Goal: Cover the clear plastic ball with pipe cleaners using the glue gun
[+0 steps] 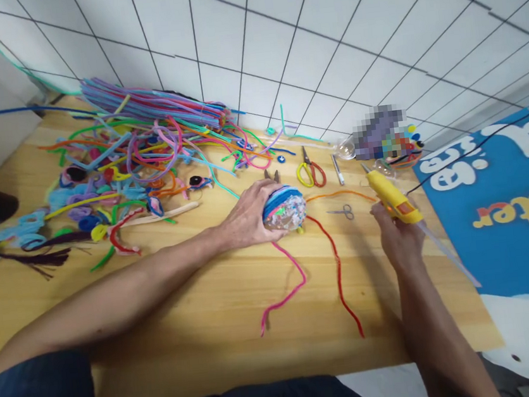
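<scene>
My left hand (pixel 247 216) is wrapped round a ball (pixel 285 210) near the middle of the wooden table. Blue, purple and pink pipe cleaners band its upper part, and the rest looks clear with whitish bits. Off to the right, my right hand (pixel 401 234) grips a yellow glue gun (pixel 393 196) with its nozzle pointing up and left. A pink pipe cleaner (pixel 295 265) and a red one (pixel 338 266) trail over the wood below the ball. An orange pipe cleaner (pixel 340 193) stretches between the ball and the gun.
Tangled coloured pipe cleaners (pixel 145 155) cover the table's back left, beside a thick bundle (pixel 153 106). Scissors with yellow and red handles (pixel 310 173), small metal scissors (pixel 346 212) and a pen (pixel 338 169) lie behind and right of the ball. A tiled wall (pixel 226 31) borders the back.
</scene>
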`<state>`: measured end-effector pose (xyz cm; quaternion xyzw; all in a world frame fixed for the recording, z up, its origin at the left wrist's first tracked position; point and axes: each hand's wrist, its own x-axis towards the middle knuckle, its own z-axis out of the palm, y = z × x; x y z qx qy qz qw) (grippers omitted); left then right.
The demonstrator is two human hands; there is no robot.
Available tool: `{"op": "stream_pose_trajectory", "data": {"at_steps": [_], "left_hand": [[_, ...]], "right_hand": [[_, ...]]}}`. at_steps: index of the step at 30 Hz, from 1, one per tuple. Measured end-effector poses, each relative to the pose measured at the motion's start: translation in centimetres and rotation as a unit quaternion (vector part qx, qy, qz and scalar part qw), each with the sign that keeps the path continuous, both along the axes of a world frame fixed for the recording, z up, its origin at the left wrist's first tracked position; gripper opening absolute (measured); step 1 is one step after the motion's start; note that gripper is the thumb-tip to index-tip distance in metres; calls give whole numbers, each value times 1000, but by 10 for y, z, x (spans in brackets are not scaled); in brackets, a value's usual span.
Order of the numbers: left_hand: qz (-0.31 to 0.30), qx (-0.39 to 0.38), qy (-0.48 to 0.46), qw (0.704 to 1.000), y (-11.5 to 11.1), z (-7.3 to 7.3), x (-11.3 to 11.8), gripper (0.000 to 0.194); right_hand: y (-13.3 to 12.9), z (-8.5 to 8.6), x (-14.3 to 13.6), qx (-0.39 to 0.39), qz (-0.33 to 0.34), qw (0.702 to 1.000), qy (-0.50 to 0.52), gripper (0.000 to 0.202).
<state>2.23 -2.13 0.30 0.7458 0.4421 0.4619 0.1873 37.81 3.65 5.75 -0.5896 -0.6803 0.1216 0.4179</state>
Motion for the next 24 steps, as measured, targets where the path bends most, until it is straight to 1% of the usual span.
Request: {"op": "stream_pose_trajectory", "data": {"at_steps": [1, 3, 6, 9, 11, 13, 15, 17, 18, 20, 22, 24], "left_hand": [[6, 1, 13, 1000, -1, 2, 0, 99], [21, 5, 29, 999, -5, 6, 2, 100], [51, 7, 45, 998, -9, 10, 5, 95], [77, 8, 92, 993, -12, 13, 7, 90], [87, 11, 120, 989, -13, 13, 7, 92], [79, 17, 124, 989, -13, 10, 7, 99], [46, 19, 105, 993, -11, 6, 6, 110], [13, 16, 79, 997, -9, 0, 6, 118], [4, 15, 69, 998, -8, -2, 5, 119], [5, 21, 58, 998, -5, -4, 5, 115], [22, 38, 58, 997, -4, -3, 5, 111], [40, 57, 65, 995, -3, -1, 5, 109]], "right_hand": [[-8, 1, -8, 15, 2, 1000, 1, 42], [-21, 0, -20, 15, 37, 999, -29, 40], [-32, -7, -30, 23, 118, 988, -93, 35], [-35, -19, -31, 50, 229, 956, -179, 33], [-35, -26, -31, 89, 276, 934, -211, 36], [-35, -32, -32, 145, 294, 920, -217, 37], [-35, -35, -33, 197, 297, 909, -214, 38], [-34, -37, -33, 220, 294, 905, -215, 39], [-33, -37, -33, 224, 290, 905, -218, 40], [-32, -36, -33, 230, 282, 904, -227, 41], [-32, -34, -34, 243, 281, 898, -237, 42], [-33, -32, -36, 256, 294, 890, -238, 44]]}}
